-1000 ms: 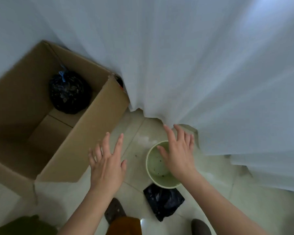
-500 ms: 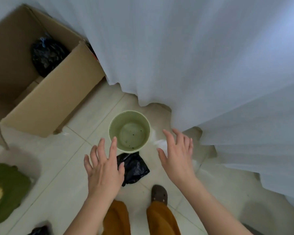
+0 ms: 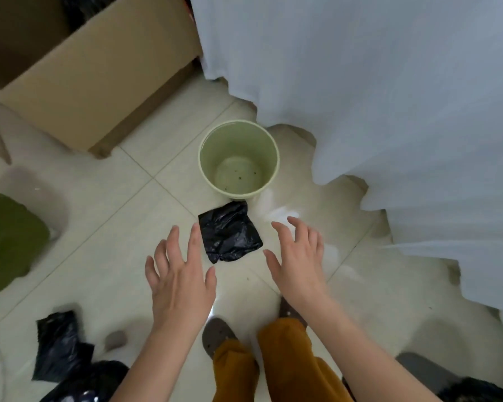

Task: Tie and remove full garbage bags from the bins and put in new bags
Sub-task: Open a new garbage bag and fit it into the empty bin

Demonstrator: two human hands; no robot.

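Bin (image 3: 238, 166) in pale green stands bare and unlined on the tiled floor (image 3: 122, 198), its bottom showing only a few dark specks, which suggests the full bag is already out and a fresh liner is the job in hand. A folded black bag (image 3: 229, 232) lies flat on the tiles just on the near side of the bin, within easy reach, most likely set there as the replacement. The person's left hand (image 3: 180, 282) and right hand (image 3: 298, 265) hover on either side of it, palms down, fingers spread wide and relaxed; neither hand holds or touches anything, and both appear poised to drop onto the bag. To the far left sits an open cardboard box (image 3: 93, 82); something dark shows inside its top edge, though the view cuts it off too sharply to say whether it is a tied bag. A white curtain (image 3: 375, 97) pools on the floor behind and to the right of the bin. More black plastic (image 3: 58, 343) lies loose at the near left, beside a green mat (image 3: 9, 242). Below the hands, orange trousers (image 3: 273, 364) and a brown shoe (image 3: 218, 335) mark where the person stands.
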